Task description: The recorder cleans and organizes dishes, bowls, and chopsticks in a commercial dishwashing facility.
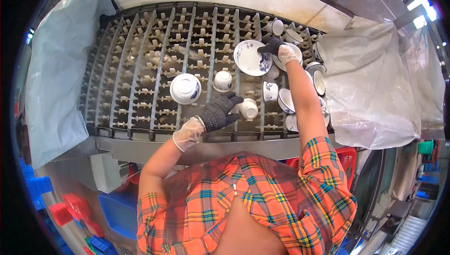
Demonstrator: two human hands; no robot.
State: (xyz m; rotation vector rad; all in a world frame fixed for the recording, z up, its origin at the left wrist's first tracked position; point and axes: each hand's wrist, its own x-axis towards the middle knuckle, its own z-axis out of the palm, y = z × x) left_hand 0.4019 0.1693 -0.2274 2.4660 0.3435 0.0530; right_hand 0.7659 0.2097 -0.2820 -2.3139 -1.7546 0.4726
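My right hand [272,47], in a dark knit glove with a clear plastic cuff, grips the right rim of a white plate [250,58] with blue decoration. Partly under that wrist sits another white dish [289,56]. My left hand [220,112], gloved the same way, has fingers and thumb apart at the left side of a small upside-down white cup [248,109]. Whether it touches the cup is unclear. Nearby, another upturned cup [222,81] and an upturned white bowl [185,88] rest on the pegged conveyor [163,79].
Several blue-and-white cups and bowls [286,100] crowd the conveyor's right end, some behind my right forearm. Plastic sheets hang at the left [65,65] and right [369,86]. A metal ledge [211,151] runs before me. Below stand a blue bin [119,212] and red baskets [348,163].
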